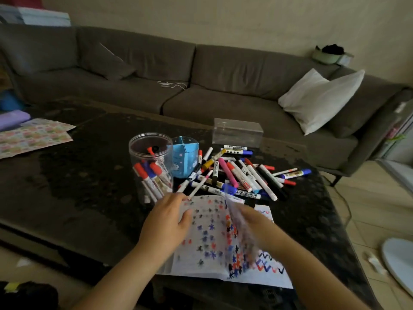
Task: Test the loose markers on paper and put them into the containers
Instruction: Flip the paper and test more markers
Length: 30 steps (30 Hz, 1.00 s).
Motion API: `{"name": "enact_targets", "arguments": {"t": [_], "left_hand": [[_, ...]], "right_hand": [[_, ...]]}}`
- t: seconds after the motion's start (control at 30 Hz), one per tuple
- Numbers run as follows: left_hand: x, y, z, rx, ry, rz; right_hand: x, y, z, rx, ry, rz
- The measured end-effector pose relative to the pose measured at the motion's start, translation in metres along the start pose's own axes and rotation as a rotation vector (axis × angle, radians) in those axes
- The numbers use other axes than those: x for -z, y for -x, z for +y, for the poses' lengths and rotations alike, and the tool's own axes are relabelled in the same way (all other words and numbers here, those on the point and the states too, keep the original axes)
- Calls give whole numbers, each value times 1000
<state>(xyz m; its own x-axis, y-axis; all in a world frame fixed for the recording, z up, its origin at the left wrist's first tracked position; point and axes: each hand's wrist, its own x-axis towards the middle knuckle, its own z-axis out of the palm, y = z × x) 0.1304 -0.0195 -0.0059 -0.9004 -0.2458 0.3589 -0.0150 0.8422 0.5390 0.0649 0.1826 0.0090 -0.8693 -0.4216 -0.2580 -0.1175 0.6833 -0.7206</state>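
- The left hand pinches two thin white markers at their lower ends, fingers curled round them; both slant up and to the right, just above the top edge of the paper.
- The right hand is blurred; it seems to grip a blue-capped marker standing over the page, though how the fingers close cannot be told for sure.
- Under both hands lies the paper, an open notebook covered with rows of red, blue and black star marks, and zigzag lines at its right edge.
- Just beyond the notebook lies a heap of loose markers, crossing one another, with red, blue, pink, yellow and black caps.
- Left of the heap stands a clear round jar holding several capped markers upright.
- Beside the jar, touching or nearly so, stands a blue divided pen holder.
- Behind the heap sits a clear rectangular box.
- All rest on a dark table; a grey sofa with a white pillow is behind.
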Motion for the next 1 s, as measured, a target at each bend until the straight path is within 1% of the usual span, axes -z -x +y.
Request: {"name": "enact_targets", "arguments": {"t": [0.1, 0.17, 0.23, 0.33, 0.43, 0.5, 0.6, 0.67, 0.77, 0.83, 0.93, 1.0], "left_hand": [[14, -7, -11, 53, -35, 173], [27, -16, -17, 110, -20, 266], [38, -27, -23, 107, -17, 321], [46, -43, -29, 104, 38, 285], [50, -57, -33, 156, 97, 232], [52, -65, -32, 185, 122, 218], [58, -71, -27, 240, 153, 209], [62, -72, -26, 249, 172, 217], [66, -67, -28, 250, 188, 229], [69, -62, -29, 237, 191, 234], [75, -56, -29, 232, 205, 239], [78, -55, -29, 235, 200, 245]], "right_hand": [[-27, -14, -11, 27, 10, -53], [-44, -28, -11, 105, 109, -86], [-58, -39, -10, 164, 223, -74], [-74, -49, -8, 214, 406, -68], [-82, -52, -13, 212, 546, -92], [-85, -58, -17, 202, 584, -83], [-84, -75, -23, 204, 615, -2], [-82, -88, -27, 231, 635, 25], [-86, -105, -31, 307, 624, -3], [-88, -113, -34, 319, 641, -37], [-91, -120, -41, 251, 719, -78], [-92, -123, -44, 218, 715, -83]]}}
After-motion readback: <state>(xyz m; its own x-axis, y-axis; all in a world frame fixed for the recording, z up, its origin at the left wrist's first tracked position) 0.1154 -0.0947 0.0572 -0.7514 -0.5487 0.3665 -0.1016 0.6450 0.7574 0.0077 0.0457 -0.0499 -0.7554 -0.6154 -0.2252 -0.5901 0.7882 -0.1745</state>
